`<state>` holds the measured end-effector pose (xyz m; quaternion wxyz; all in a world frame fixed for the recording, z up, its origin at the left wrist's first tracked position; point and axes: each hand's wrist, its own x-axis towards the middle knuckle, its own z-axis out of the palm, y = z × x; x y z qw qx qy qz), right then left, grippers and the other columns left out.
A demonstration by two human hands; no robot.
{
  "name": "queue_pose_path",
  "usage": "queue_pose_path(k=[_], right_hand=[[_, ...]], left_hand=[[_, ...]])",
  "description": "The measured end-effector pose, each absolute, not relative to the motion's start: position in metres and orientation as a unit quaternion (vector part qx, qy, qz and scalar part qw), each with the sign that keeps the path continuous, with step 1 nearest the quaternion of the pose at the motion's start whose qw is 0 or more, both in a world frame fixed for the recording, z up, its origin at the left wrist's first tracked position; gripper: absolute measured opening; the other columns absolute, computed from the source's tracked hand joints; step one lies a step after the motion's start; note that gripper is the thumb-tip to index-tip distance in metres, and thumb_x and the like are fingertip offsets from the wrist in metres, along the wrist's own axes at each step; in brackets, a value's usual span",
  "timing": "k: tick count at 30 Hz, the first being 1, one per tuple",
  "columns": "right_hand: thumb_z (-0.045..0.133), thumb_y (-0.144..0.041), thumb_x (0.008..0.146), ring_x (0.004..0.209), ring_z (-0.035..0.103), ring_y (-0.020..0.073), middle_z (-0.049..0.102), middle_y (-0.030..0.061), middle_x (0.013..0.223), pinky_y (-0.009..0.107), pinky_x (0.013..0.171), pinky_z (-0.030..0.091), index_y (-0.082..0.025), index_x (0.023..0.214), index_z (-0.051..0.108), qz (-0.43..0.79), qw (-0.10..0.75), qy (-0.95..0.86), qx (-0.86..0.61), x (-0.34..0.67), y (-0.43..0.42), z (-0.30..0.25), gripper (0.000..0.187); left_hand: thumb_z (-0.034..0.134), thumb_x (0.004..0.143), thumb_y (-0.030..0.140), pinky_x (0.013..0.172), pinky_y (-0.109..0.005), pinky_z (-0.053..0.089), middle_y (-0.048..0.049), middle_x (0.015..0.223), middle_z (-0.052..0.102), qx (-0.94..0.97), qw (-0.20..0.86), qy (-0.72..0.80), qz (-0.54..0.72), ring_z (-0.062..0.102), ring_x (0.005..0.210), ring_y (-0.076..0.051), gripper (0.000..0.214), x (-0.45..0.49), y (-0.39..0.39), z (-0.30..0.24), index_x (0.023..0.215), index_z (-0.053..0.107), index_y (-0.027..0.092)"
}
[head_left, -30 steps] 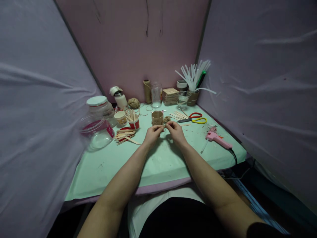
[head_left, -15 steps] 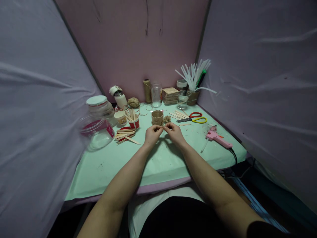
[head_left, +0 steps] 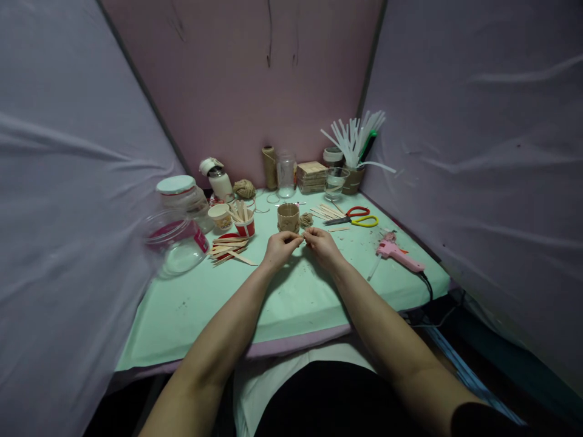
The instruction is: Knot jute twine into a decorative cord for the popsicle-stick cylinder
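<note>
My left hand (head_left: 281,247) and my right hand (head_left: 321,244) meet over the table, thumbs and fingers pinched almost tip to tip. Whatever is between the fingertips is too small to make out. Just behind them stands a small brown cup-shaped holder (head_left: 288,218) with an uneven rim. A little ball of twine (head_left: 306,220) lies to its right, behind my right hand. Scissors (head_left: 353,218) with one red and one yellow handle rest farther right, beside a fan of thin wooden sticks (head_left: 327,211).
A pink glue gun (head_left: 401,256) with a black cord lies on the right of the green-covered table (head_left: 195,328). At left are popsicle sticks (head_left: 230,249), a red cup (head_left: 245,227) of sticks and clear jars (head_left: 182,252). Twine, a glass jar and white glue sticks (head_left: 350,142) line the back.
My fingertips have shifted slightly right and drawn a little apart. The whole view has moved slightly; the things on the table keep their places.
</note>
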<state>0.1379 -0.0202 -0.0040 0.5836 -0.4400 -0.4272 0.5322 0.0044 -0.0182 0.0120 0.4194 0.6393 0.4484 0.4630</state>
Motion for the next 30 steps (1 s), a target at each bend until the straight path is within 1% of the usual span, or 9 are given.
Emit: queue_pose_path(k=[4,7,10,14,18,23,28,30], right_hand=[[0.068,-0.043,0.061,0.049,0.035,0.0084,0.046,-0.005,0.055,0.024,0.049,0.027,-0.019,0.065,0.056,0.511,0.589,-0.439,-0.446,0.139,-0.021,-0.002,0.028],[0.066,-0.045,0.063,0.051,0.035,0.0089,0.047,-0.0042,0.056,0.024,0.049,0.027,-0.018,0.067,0.058,0.484,0.591,-0.456,-0.456,0.14,-0.022,-0.001,0.028],[0.064,-0.044,0.065,0.052,0.037,0.0094,0.05,-0.003,0.059,0.024,0.051,0.029,-0.018,0.07,0.06,0.462,0.591,-0.47,-0.466,0.141,-0.022,0.0,0.027],[0.06,-0.039,0.068,0.053,0.038,0.0097,0.051,-0.0031,0.058,0.024,0.054,0.032,-0.018,0.068,0.06,0.447,0.591,-0.473,-0.477,0.14,-0.022,0.0,0.021],[0.059,-0.036,0.068,0.058,0.044,0.0112,0.054,-0.0022,0.06,0.025,0.058,0.036,-0.018,0.066,0.06,0.43,0.578,-0.496,-0.485,0.14,-0.025,0.003,0.018],[0.059,-0.032,0.068,0.064,0.049,0.0126,0.058,-0.0007,0.066,0.026,0.063,0.038,-0.017,0.067,0.061,0.39,0.561,-0.532,-0.499,0.139,-0.028,0.006,0.015],[0.058,-0.031,0.068,0.066,0.051,0.0134,0.06,0.0007,0.068,0.026,0.065,0.04,-0.016,0.069,0.062,0.342,0.563,-0.553,-0.51,0.138,-0.029,0.008,0.016],[0.057,-0.031,0.068,0.066,0.051,0.0139,0.061,0.0013,0.069,0.026,0.065,0.04,-0.016,0.069,0.062,0.332,0.567,-0.552,-0.513,0.137,-0.029,0.008,0.016]], left_hand=[[0.07,0.064,0.036,0.058,-0.025,0.038,-0.0048,0.066,0.064,0.601,0.469,0.438,0.477,0.05,0.061,-0.013,0.024,0.005,-0.017,0.011,0.072,0.072,0.014],[0.07,0.063,0.039,0.049,-0.023,0.031,-0.0052,0.066,0.064,0.553,0.524,0.44,0.476,0.042,0.052,-0.009,0.029,0.007,-0.016,0.01,0.077,0.072,0.013],[0.07,0.063,0.04,0.046,-0.022,0.027,-0.0052,0.066,0.062,0.51,0.571,0.431,0.477,0.037,0.049,-0.006,0.03,0.009,-0.015,0.008,0.073,0.069,0.012],[0.072,0.061,0.039,0.048,-0.021,0.031,-0.0059,0.067,0.062,0.5,0.595,0.413,0.475,0.042,0.054,-0.007,0.029,0.009,-0.016,0.006,0.072,0.068,0.012],[0.072,0.063,0.039,0.05,-0.021,0.034,-0.0053,0.067,0.062,0.512,0.584,0.409,0.478,0.048,0.058,-0.009,0.03,0.009,-0.015,0.002,0.074,0.068,0.012],[0.07,0.065,0.037,0.053,-0.023,0.037,-0.0024,0.063,0.06,0.538,0.541,0.418,0.493,0.046,0.056,-0.009,0.027,0.007,-0.012,0.0,0.077,0.07,0.012],[0.069,0.066,0.031,0.069,-0.03,0.045,-0.0063,0.074,0.066,0.561,0.496,0.416,0.516,0.056,0.071,-0.015,0.021,0.006,-0.01,-0.001,0.078,0.072,0.014],[0.068,0.068,0.031,0.073,-0.032,0.046,-0.0068,0.075,0.067,0.571,0.479,0.42,0.518,0.057,0.073,-0.016,0.021,0.006,-0.009,-0.002,0.079,0.072,0.014]])
